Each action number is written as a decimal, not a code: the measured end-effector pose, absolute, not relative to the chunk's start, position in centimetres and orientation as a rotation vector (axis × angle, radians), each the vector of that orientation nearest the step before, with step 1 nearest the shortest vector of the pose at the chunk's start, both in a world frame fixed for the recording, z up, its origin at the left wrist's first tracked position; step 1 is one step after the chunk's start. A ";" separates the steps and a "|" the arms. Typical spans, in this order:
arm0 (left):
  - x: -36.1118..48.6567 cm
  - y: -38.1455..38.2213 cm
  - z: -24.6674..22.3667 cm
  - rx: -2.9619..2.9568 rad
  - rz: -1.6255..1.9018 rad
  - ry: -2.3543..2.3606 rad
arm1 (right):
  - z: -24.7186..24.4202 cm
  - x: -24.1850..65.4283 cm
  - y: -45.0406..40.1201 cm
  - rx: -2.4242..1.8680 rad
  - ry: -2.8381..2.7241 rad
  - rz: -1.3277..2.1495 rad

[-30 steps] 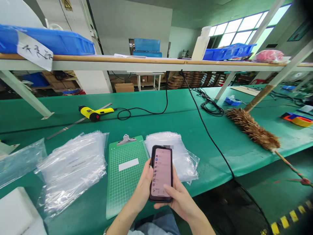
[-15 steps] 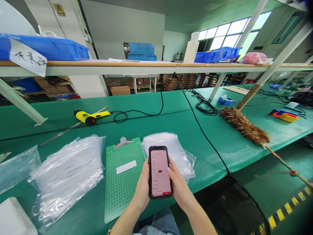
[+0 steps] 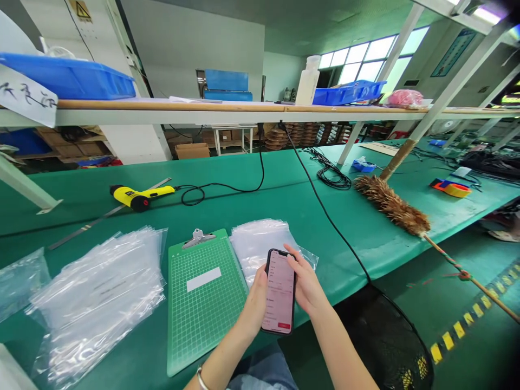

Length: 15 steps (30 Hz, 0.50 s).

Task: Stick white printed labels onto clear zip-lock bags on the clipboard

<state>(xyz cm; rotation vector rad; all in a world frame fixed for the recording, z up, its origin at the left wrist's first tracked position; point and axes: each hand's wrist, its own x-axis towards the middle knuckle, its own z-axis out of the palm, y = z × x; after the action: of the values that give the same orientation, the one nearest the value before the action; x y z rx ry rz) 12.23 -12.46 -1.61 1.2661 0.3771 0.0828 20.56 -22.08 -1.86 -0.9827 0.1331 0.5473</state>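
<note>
Phone (image 3: 280, 292) now tipped, gripped by both hands. Left hand (image 3: 255, 309) wrapped round low side; right hand (image 3: 306, 284) moved up, fingers clamped on top corner. Green clipboard (image 3: 203, 319) just left of phone.

Bright daylight comes from the windows (image 3: 357, 59); frame edges bend and darken; the phone (image 3: 280, 292) looks sharp.

You hold one phone (image 3: 280, 291) in two hands (image 3: 255, 306) (image 3: 306, 287); around eleven o'clock lie one clipboard (image 3: 205, 319) and, it seems, three stacks of plastic bags (image 3: 97, 298); at two o'clock, one feather duster (image 3: 390, 206).
</note>
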 end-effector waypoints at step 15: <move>11.8 -11.1 -1.5 1.010 0.109 0.452 | -2.0 16.2 -23.1 -0.895 -0.148 0.826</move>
<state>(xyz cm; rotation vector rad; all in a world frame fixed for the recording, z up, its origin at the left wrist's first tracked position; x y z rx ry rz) 11.83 -11.08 -1.46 1.0103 0.4518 0.1090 16.16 -23.10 -2.02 -0.8950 -0.1475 0.8258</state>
